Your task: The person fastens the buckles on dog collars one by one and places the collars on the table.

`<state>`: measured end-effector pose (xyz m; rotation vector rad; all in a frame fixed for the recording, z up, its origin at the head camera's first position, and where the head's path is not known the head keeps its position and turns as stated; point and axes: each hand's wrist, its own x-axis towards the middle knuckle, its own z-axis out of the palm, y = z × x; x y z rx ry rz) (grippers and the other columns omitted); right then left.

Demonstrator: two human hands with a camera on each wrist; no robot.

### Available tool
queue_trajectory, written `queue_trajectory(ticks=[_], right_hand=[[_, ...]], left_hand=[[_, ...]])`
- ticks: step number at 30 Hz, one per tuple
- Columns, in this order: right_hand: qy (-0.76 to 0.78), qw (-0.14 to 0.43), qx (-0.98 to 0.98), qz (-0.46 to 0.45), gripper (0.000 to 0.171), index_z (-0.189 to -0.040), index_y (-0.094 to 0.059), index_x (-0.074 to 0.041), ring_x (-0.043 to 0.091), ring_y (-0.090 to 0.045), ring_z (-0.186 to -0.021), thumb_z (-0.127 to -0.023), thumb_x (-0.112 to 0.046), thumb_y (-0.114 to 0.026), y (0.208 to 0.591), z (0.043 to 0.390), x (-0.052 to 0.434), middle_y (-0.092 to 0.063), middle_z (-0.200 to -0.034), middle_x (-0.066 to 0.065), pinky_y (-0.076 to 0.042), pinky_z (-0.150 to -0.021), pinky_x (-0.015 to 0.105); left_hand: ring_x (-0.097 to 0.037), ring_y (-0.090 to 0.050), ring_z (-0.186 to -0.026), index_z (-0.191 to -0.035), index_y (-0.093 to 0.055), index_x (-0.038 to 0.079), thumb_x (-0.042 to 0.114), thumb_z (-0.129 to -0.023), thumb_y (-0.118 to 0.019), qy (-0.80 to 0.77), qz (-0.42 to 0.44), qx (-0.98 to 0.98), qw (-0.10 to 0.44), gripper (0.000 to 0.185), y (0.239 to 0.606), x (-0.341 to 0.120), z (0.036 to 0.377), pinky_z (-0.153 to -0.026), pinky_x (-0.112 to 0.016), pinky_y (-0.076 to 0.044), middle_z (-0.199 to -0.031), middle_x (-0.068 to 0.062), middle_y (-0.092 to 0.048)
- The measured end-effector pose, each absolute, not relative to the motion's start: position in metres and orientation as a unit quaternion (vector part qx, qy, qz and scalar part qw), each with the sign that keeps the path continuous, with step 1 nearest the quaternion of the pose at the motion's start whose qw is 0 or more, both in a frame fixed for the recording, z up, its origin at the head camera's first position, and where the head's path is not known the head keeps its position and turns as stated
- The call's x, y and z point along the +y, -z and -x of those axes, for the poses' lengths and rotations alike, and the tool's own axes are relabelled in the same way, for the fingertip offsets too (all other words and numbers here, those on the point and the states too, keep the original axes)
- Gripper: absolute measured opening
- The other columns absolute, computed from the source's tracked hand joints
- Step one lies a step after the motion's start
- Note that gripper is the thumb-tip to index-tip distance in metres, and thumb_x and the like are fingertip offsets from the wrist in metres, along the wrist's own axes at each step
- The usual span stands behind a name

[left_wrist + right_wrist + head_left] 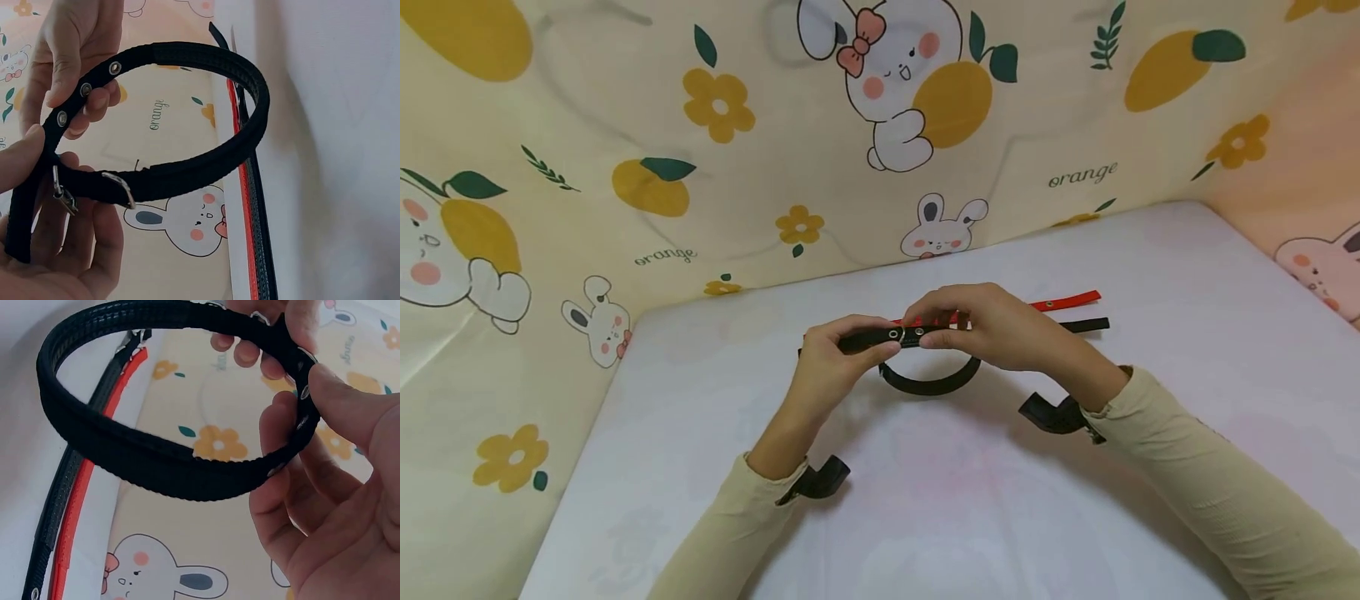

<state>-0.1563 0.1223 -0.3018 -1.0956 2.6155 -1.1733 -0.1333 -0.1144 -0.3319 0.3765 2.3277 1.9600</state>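
A black collar [931, 387] is bent into a loop and held up by both hands. My left hand [835, 354] pinches it near the metal buckle [65, 199], with the strap's end passing between thumb and fingers. Beside the buckle, a metal ring [120, 188] hangs on the band. My right hand [996, 325] pinches the stretch with metal eyelets [115, 67], thumb on one face and fingers on the other. In the right wrist view, the collar's padded curve [119, 447] hangs away from both hands.
Behind the hands, a red collar [1078, 300] and a second black collar [1092, 324] lie side by side on the white table [925, 500]. A cloth printed with rabbits and oranges [625, 108] rises at the table's back and left. Black mounts [1051, 413] sit at both sleeve cuffs.
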Motion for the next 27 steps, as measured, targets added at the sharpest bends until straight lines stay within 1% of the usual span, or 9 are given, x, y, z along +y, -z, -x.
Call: queue_trajectory(ticks=[3,5,7,10,12,14,18,23,27], right_hand=[[0.385,0.044,0.842,0.376,0.029,-0.121,-0.068,-0.032,0.008,-0.058,-0.096,-0.094,-0.022,-0.069,0.3029,0.1553,0.1229,-0.068,-0.116,-0.017,-0.051,-0.082,0.032],[0.384,0.048,0.839,0.383,0.028,-0.122,-0.067,-0.031,0.009,-0.059,-0.097,-0.095,-0.021,-0.068,0.3033,0.1554,0.1229,-0.068,-0.117,-0.016,-0.052,-0.082,0.033],[0.380,0.047,0.841,0.383,0.027,-0.120,-0.066,-0.030,0.008,-0.060,-0.099,-0.096,-0.019,-0.067,0.3034,0.1555,0.1225,-0.067,-0.117,-0.015,-0.052,-0.083,0.034],[0.381,0.038,0.845,0.374,0.023,-0.116,-0.065,-0.027,0.009,-0.063,-0.098,-0.096,-0.016,-0.067,0.3025,0.1559,0.1228,-0.067,-0.115,-0.011,-0.052,-0.084,0.035],[0.391,0.026,0.845,0.364,0.021,-0.113,-0.065,-0.024,0.010,-0.064,-0.097,-0.095,-0.014,-0.067,0.3023,0.1569,0.1234,-0.067,-0.114,-0.008,-0.052,-0.085,0.036],[0.405,0.012,0.842,0.356,0.019,-0.112,-0.064,-0.021,0.011,-0.066,-0.097,-0.095,-0.013,-0.067,0.3024,0.1583,0.1241,-0.067,-0.114,-0.005,-0.053,-0.085,0.036],[0.431,0.000,0.836,0.340,0.016,-0.110,-0.063,-0.017,0.013,-0.067,-0.098,-0.095,-0.015,-0.068,0.3043,0.1605,0.1235,-0.066,-0.113,-0.003,-0.054,-0.085,0.033],[0.466,0.034,0.832,0.300,0.012,-0.104,-0.060,-0.017,0.016,-0.067,-0.091,-0.096,-0.022,-0.067,0.3064,0.1608,0.1203,-0.063,-0.103,-0.001,-0.054,-0.082,0.032],[0.473,0.050,0.835,0.278,0.014,-0.100,-0.059,-0.018,0.017,-0.067,-0.085,-0.095,-0.027,-0.069,0.3066,0.1598,0.1187,-0.065,-0.097,-0.001,-0.054,-0.079,0.035]], left_hand=[[-0.016,-0.071,-0.096,-0.110,-0.074,0.007,0.010,-0.083,-0.081,-0.639,-0.134,0.756,0.036,0.028,0.3304,-0.1140,0.1336,-0.086,-0.025,-0.057,-0.109,-0.010,-0.074],[-0.017,-0.071,-0.096,-0.111,-0.074,0.007,0.009,-0.083,-0.081,-0.640,-0.135,0.755,0.039,0.029,0.3289,-0.1143,0.1335,-0.086,-0.026,-0.057,-0.109,-0.009,-0.074],[-0.020,-0.071,-0.098,-0.116,-0.071,0.010,0.008,-0.082,-0.081,-0.643,-0.131,0.753,0.047,0.035,0.3280,-0.1154,0.1340,-0.086,-0.026,-0.057,-0.110,-0.010,-0.073],[-0.023,-0.070,-0.100,-0.126,-0.065,0.016,0.004,-0.079,-0.083,-0.648,-0.115,0.751,0.059,0.052,0.3282,-0.1175,0.1355,-0.085,-0.026,-0.056,-0.112,-0.010,-0.072],[-0.023,-0.070,-0.100,-0.131,-0.061,0.015,0.002,-0.079,-0.082,-0.650,-0.102,0.750,0.066,0.058,0.3297,-0.1187,0.1369,-0.085,-0.025,-0.055,-0.115,-0.012,-0.071],[-0.021,-0.068,-0.100,-0.131,-0.061,0.012,0.002,-0.080,-0.081,-0.650,-0.087,0.752,0.068,0.056,0.3313,-0.1193,0.1382,-0.085,-0.024,-0.055,-0.116,-0.013,-0.071],[-0.014,-0.065,-0.095,-0.121,-0.066,0.001,0.004,-0.086,-0.076,-0.654,-0.069,0.751,0.055,0.037,0.3343,-0.1188,0.1395,-0.082,-0.021,-0.053,-0.107,-0.008,-0.071],[-0.010,-0.067,-0.089,-0.114,-0.070,-0.006,0.000,-0.086,-0.075,-0.677,-0.073,0.732,0.012,0.029,0.3351,-0.1155,0.1386,-0.081,-0.019,-0.054,-0.097,0.000,-0.073],[-0.007,-0.068,-0.087,-0.110,-0.071,-0.007,-0.001,-0.084,-0.077,-0.677,-0.081,0.731,-0.009,0.028,0.3342,-0.1121,0.1361,-0.080,-0.019,-0.055,-0.096,0.001,-0.074]])
